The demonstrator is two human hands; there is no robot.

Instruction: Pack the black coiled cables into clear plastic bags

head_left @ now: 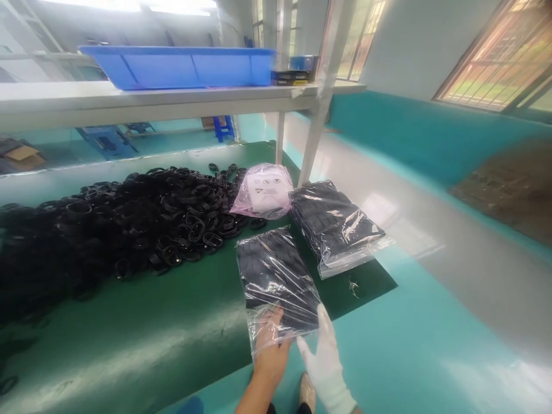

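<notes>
A clear plastic bag packed with rows of black bands lies at the green table's near edge. My bare left hand is at the bag's near end, its fingers over the black contents and clear film around them. I cannot tell whether the fingertips are inside the bag or on top. My right hand, in a white glove, grips the near right corner, thumb at the bottom edge and fingers along the side. A second filled bag lies beyond it to the right.
A large heap of black ring-shaped bands covers the left of the green table. Behind the bags sits a pinkish printed bag. A shelf overhead carries a blue bin; its post stands near the bags.
</notes>
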